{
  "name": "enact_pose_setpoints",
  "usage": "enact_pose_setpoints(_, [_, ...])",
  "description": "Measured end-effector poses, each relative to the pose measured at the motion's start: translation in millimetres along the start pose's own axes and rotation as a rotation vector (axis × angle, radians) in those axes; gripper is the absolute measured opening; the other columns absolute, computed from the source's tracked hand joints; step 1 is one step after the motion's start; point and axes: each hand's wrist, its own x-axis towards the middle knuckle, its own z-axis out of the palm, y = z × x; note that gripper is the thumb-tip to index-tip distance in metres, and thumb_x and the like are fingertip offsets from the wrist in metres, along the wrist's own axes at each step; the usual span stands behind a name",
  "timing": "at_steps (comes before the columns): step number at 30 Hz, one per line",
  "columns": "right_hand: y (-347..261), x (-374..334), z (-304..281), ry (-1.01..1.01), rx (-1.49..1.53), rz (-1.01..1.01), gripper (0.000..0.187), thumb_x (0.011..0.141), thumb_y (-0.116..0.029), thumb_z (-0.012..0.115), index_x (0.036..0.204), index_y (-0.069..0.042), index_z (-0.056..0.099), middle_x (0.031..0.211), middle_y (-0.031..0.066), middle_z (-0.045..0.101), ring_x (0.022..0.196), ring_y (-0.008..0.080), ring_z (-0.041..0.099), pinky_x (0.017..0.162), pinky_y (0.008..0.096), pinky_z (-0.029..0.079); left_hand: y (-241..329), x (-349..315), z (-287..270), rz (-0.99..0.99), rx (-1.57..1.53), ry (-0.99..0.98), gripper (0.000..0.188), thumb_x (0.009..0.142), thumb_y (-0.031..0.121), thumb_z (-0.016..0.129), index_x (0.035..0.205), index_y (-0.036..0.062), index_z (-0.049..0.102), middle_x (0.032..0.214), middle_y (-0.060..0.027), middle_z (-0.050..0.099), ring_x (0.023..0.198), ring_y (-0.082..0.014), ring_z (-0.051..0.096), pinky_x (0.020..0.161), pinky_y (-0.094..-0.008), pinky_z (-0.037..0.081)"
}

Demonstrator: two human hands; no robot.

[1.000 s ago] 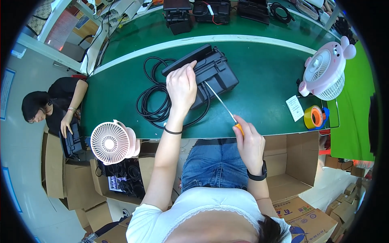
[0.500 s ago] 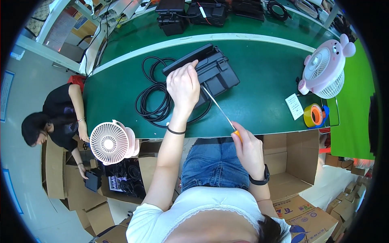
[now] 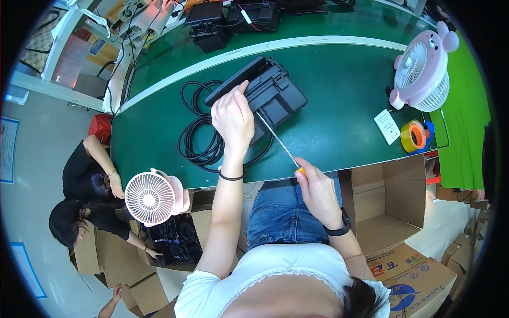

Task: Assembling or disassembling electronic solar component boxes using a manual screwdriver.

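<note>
A black plastic case (image 3: 278,95) with latches sits tilted on the green table, a flat black panel (image 3: 236,79) standing up along its left side. My left hand (image 3: 233,116) is closed around the panel's near end, steadying the case. In my right hand (image 3: 319,193), the fingers wrap the orange-yellow handle of a screwdriver (image 3: 278,139), whose long thin shaft reaches up to the case's near side. Exactly what the tip touches is too small to make out. A coiled black cable (image 3: 199,153) lies left of the case, and part of it runs behind my left wrist.
A pink fan (image 3: 416,69), a white card (image 3: 387,126) and tape rolls (image 3: 413,137) occupy the right end. Another fan (image 3: 150,199) stands at the near left edge, beside a co-worker (image 3: 87,185) reaching into a carton. More black cases (image 3: 254,17) sit at the back.
My view has shifted slightly. Both my hands keep their holds, the screwdriver still against the case. The co-worker has leaned lower into the carton, and another person's hand has appeared at the lower left.
</note>
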Motion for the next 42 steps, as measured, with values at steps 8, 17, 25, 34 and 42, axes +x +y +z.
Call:
enact_pose_setpoints(8, [26.3, 5.9, 2.1, -0.474, 1.064, 0.494, 0.036, 0.106, -0.018, 0.042, 0.139, -0.004, 0.048, 0.081, 0.0018, 0.053, 0.058, 0.0062, 0.046, 0.049, 0.0198, 0.041, -6.7, -2.9, -3.3, 0.034, -0.069, 0.013, 0.045, 0.102, 0.016, 0.03, 0.109, 0.0063, 0.074, 0.103, -0.0152, 0.072, 0.099, -0.0313, 0.067, 0.093, -0.0404, 0.046])
enact_pose_setpoints(17, [53.5, 4.9, -47.2, -0.586, 0.624, -0.011, 0.031, 0.092, -0.009, 0.068, 0.122, -0.006, 0.061, 0.081, -0.0006, 0.059, 0.058, 0.0033, 0.049, 0.052, 0.0192, 0.041, -16.7, -27.4, -19.8, 0.116, -0.114, 0.124, 0.032, 0.099, 0.013, 0.043, 0.108, 0.0054, 0.072, 0.106, -0.0114, 0.072, 0.1, -0.0288, 0.066, 0.093, -0.0382, 0.043])
enact_pose_setpoints(25, [72.8, 60.9, -41.7, 0.262, 0.936, 0.244, 0.013, 0.101, -0.011, 0.053, 0.108, -0.014, 0.043, 0.14, 0.016, 0.054, 0.089, 0.0049, 0.057, 0.056, 0.0141, 0.044, 22.1, -103.9, -24.0, 0.483, 0.201, 0.154, 0.041, 0.073, 0.062, 0.072, 0.097, 0.0289, 0.074, 0.098, 0.0038, 0.068, 0.104, -0.0213, 0.062, 0.094, -0.0504, 0.036])
enact_pose_setpoints(34, [65.0, 65.9, -9.8, 0.441, 0.937, 0.26, 0.029, 0.092, 0.005, 0.061, 0.104, -0.014, 0.042, 0.105, 0.0112, 0.069, 0.073, 0.0044, 0.059, 0.049, 0.015, 0.04, 11.5, -152.7, -23.7, 0.336, 0.168, 0.001, 0.032, 0.072, 0.03, 0.075, 0.104, 0.0334, 0.072, 0.121, 0.0002, 0.059, 0.119, -0.0294, 0.051, 0.098, -0.0525, 0.041])
enact_pose_setpoints(42, [76.2, 86.9, 0.0, 0.404, 0.782, 0.241, 0.021, 0.094, -0.008, 0.065, 0.109, -0.009, 0.049, 0.111, 0.0083, 0.063, 0.074, 0.0052, 0.055, 0.051, 0.0167, 0.043, -58.9, -75.6, -21.3, 0.153, 0.265, 0.052, 0.036, 0.064, 0.022, 0.082, 0.097, 0.0184, 0.066, 0.112, -0.0133, 0.053, 0.115, -0.0391, 0.049, 0.103, -0.0598, 0.037])
